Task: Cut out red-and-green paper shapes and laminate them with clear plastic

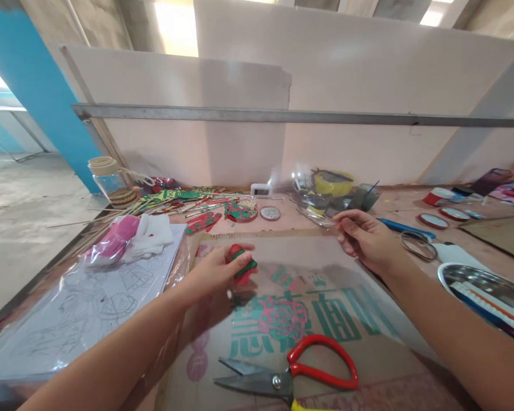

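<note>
One red-and-green bundle [244,277] sits gripped in the left hand [220,265], the right hand [362,237] pinches clear film [306,201] between fingertips, open scissors [278,383] lying near, presumably for quick reach!

a grey metal bar [248,115] runs across the pale panel [368,74].

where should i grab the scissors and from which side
Probably best by the red handle, coming from the right with the right hand: the scissors lie over the printed cardboard with their parted blades pointing left and the red loop to the right.
</note>
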`<state>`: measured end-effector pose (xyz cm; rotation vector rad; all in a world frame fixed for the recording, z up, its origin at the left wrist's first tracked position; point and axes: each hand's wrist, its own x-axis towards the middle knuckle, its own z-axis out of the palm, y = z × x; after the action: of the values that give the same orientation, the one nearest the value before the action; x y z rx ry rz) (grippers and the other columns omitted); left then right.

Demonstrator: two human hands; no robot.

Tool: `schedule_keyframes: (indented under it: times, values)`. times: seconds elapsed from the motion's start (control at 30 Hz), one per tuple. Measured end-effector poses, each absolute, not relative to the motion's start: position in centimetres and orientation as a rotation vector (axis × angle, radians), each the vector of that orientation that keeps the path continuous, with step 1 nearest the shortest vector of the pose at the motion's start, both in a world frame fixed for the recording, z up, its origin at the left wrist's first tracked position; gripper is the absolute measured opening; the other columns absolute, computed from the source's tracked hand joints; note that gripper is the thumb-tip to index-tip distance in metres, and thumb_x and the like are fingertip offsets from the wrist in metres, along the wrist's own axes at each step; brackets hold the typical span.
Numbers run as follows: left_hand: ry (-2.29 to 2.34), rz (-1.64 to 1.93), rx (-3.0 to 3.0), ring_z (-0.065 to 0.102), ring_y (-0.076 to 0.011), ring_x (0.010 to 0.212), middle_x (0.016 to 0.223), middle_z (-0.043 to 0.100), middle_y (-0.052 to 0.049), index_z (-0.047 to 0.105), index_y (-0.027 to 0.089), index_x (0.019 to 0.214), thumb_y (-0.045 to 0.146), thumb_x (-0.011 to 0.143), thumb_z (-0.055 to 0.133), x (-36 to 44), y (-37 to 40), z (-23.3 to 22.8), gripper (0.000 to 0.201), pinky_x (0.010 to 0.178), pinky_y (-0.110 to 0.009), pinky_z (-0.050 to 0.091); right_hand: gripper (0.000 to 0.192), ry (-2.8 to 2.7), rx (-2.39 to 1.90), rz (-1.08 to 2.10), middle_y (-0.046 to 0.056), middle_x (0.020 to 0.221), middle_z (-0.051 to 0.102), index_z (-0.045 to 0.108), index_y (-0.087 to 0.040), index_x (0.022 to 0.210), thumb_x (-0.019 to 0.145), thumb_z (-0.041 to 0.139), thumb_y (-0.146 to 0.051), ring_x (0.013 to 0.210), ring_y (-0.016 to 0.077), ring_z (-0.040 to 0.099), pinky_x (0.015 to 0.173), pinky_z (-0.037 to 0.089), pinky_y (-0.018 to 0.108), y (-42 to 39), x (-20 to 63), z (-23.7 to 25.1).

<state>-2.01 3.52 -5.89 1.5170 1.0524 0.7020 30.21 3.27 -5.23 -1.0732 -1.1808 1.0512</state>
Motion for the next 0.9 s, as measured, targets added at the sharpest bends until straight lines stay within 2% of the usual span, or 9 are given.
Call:
schedule_keyframes:
  times: [0.1,0.27,0.37,0.43,0.53,0.67,0.73,0.8,0.9]
  values:
    - [1.123,0.731,1.574,0.056,-0.0103,0.040,0.061,0.067,-0.001,0.066,0.015,0.093,0.050,0.091,0.055,-1.9,2.8,-4.7,0.037,0.039,-0.020,0.040,0.046,-1.164,-1.080,1.053,-0.005,0.058,0.061,0.060,-0.023,0.093,0.070,0.081,-0.057,0.039,0.0100,0.049,0.036,0.035,0.020,3.1,29.4,-5.3]
    - [1.322,1.090,1.796,0.038,-0.0072,0.034,0.052,0.053,0.007,0.063,0.017,0.095,0.045,0.097,0.044,-3.6,3.1,-2.5,0.033,0.035,-0.019,0.027,0.050,-1.307,-1.296,0.894,-0.005,0.059,0.056,0.051,-0.024,0.083,0.076,0.067,-0.070,0.044,0.0136,0.053,0.040,0.040,0.024,1.9,28.9,-4.1]
    - [1.272,1.203,1.709,0.039,-0.0079,0.038,0.056,0.053,0.007,0.059,0.017,0.105,0.044,0.095,0.046,-4.6,3.3,-1.3,0.031,0.037,-0.020,0.028,0.029,-1.937,-1.453,0.940,0.000,0.063,0.061,0.060,-0.021,0.074,0.083,0.067,-0.047,0.056,0.0160,0.058,0.050,0.043,0.026,-1.0,27.6,-2.6]
    - [1.218,1.225,1.661,0.042,-0.0084,0.042,0.058,0.053,0.007,0.056,0.017,0.109,0.044,0.093,0.051,-4.8,3.2,-0.7,0.032,0.040,-0.019,0.030,0.009,-2.338,-1.467,1.082,0.001,0.079,0.070,0.069,-0.023,0.088,0.081,0.069,-0.029,0.072,0.0196,0.065,0.061,0.047,0.028,-3.6,25.9,-2.1]
    - [1.179,1.237,1.639,0.044,-0.0088,0.047,0.059,0.055,0.006,0.057,0.016,0.109,0.044,0.091,0.055,-4.6,2.5,-0.1,0.033,0.044,-0.019,0.032,0.035,-2.713,-1.457,0.913,0.005,0.104,0.071,0.070,-0.025,0.102,0.068,0.079,-0.021,0.090,0.0278,0.068,0.069,0.051,0.033,-6.9,22.7,-2.6]
    - [1.194,1.265,1.633,0.042,-0.0093,0.042,0.050,0.051,0.008,0.056,0.017,0.100,0.044,0.095,0.048,-3.9,1.5,0.1,0.029,0.042,-0.020,0.031,0.064,-2.923,-1.303,0.280,0.015,0.121,0.068,0.068,-0.019,0.117,0.058,0.091,-0.028,0.104,0.0373,0.065,0.084,0.052,0.043,-8.7,20.3,-4.7]
    - [1.241,1.283,1.679,0.044,-0.0095,0.040,0.045,0.048,0.009,0.053,0.019,0.089,0.042,0.096,0.046,-3.7,1.3,0.0,0.025,0.042,-0.021,0.033,0.050,-2.934,-1.240,0.055,0.014,0.109,0.072,0.071,-0.019,0.106,0.061,0.090,-0.032,0.094,0.0351,0.068,0.074,0.053,0.038,-8.9,20.1,-5.6]
    - [1.287,1.303,1.726,0.045,-0.0092,0.039,0.043,0.046,0.009,0.048,0.021,0.079,0.040,0.097,0.046,-3.6,1.1,0.0,0.027,0.043,-0.021,0.035,0.029,-2.956,-1.180,-0.048,0.007,0.086,0.074,0.071,-0.021,0.097,0.071,0.082,-0.026,0.072,0.0264,0.069,0.053,0.045,0.030,-9.2,20.3,-6.4]
    - [1.290,1.350,1.742,0.045,-0.0092,0.039,0.043,0.046,0.009,0.048,0.021,0.079,0.040,0.098,0.045,-3.5,1.2,-0.1,0.028,0.043,-0.020,0.035,0.035,-2.963,-1.047,-0.097,0.000,0.068,0.068,0.067,-0.027,0.108,0.076,0.070,-0.014,0.051,0.0189,0.060,0.041,0.024,0.029,-9.4,20.6,-7.3]
